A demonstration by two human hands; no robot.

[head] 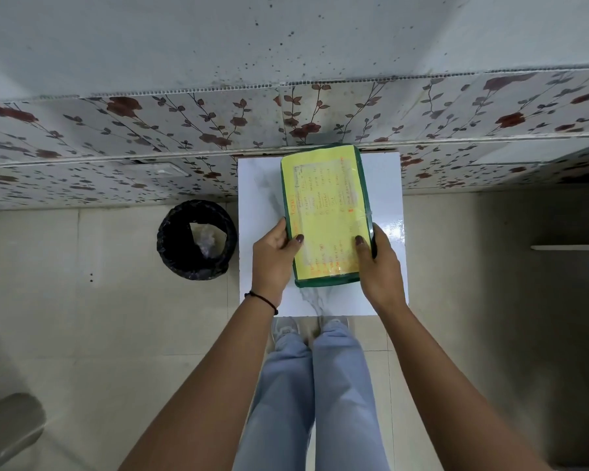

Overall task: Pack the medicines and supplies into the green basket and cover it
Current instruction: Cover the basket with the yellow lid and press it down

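Basket status: the green basket (pixel 327 215) rests on the white bench (pixel 262 185), slightly right of the bench's centre line, with its far end near the wall. A yellow cover (pixel 323 205) bearing a taped, handwritten sheet lies across the whole top, leaving only the green rim visible around it. The contents are hidden, so packing cannot be confirmed directly; judged from the cover being in place and the absence of loose medicines or supplies on the bench, the task appears to be at or near its final step, with only seating of the cover possibly left. The left hand (pixel 274 253) clasps the near left edge of the basket, thumb on the cover and fingers wrapped around the side. The right hand (pixel 376 260) clasps the near right edge in the same way, thumb on top. Both hands are thus closed on the basket, not spread free. A thin black band sits on the left wrist (pixel 262 299). Beyond the bench, a bin lined with a black bag (pixel 197 239) stands on the floor just to its left, apart from the work. Floral wall panels (pixel 150 130) run behind the bench. Nothing visible obstructs the basket or the hands; the bare bench surface around the basket is clear for pressing the cover down.
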